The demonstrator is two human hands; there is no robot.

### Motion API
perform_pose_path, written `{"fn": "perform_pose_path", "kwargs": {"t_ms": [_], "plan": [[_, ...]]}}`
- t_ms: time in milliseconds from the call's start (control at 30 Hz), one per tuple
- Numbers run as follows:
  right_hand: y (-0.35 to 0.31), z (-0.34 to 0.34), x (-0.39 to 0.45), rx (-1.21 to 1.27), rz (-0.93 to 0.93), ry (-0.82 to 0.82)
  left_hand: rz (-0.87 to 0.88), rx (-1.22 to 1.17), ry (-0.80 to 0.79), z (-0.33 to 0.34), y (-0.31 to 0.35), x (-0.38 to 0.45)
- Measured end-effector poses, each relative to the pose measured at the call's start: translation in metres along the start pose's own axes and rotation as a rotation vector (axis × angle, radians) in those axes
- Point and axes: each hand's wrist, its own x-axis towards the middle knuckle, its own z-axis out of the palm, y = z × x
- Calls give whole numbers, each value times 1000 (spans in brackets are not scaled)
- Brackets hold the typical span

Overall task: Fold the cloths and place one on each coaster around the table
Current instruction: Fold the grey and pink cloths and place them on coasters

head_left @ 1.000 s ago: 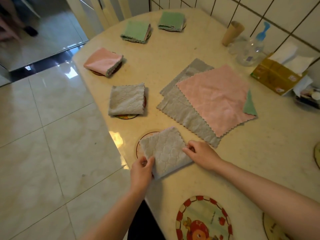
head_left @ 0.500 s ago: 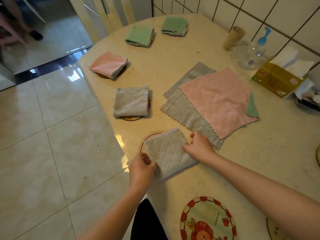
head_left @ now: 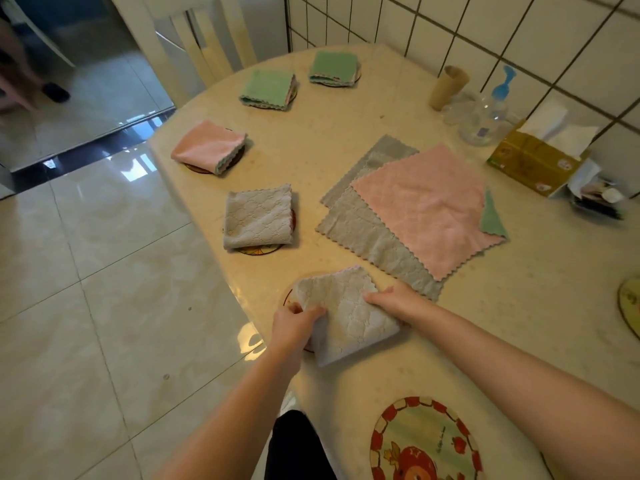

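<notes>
A folded grey cloth [head_left: 348, 318] lies over a coaster [head_left: 289, 296] at the table's near left edge. My left hand [head_left: 294, 327] grips the cloth's left edge, and my right hand [head_left: 394, 301] presses on its right side. Further along the edge, folded cloths sit on coasters: grey [head_left: 258, 216], pink [head_left: 207, 147], and two green ones [head_left: 268, 89] [head_left: 334, 67]. A flat pile of unfolded cloths lies mid-table, pink [head_left: 422, 206] on top of grey [head_left: 367, 233], with a green corner [head_left: 491, 220] showing. A bare patterned coaster [head_left: 424, 441] lies nearest me.
A cardboard tube [head_left: 445, 86], a clear spray bottle [head_left: 488, 112] and a tissue box [head_left: 535, 157] stand by the tiled wall. Another coaster's edge [head_left: 630, 306] shows at the right. A chair [head_left: 197, 39] stands at the table's far side. Someone's legs [head_left: 17, 77] are at far left.
The grey cloth has shifted left, further onto the coaster. My left hand has closed on its left edge, and my right hand has slid onto the cloth's right side.
</notes>
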Motion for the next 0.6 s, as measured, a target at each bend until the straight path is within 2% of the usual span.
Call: {"fn": "perform_pose_path", "kwargs": {"t_ms": [100, 267, 433, 600], "plan": [[4, 4, -11, 97, -125, 16, 75, -3, -77, -13, 5, 1], [0, 19, -15, 62, -235, 82, 86, 34, -128, -36, 16, 7], [1, 53, -16, 57, -161, 120, 58, 183, -109, -64, 14, 25], [8, 81, -21, -19, -79, 376, 103, 395, -125, -73, 12, 47]]}}
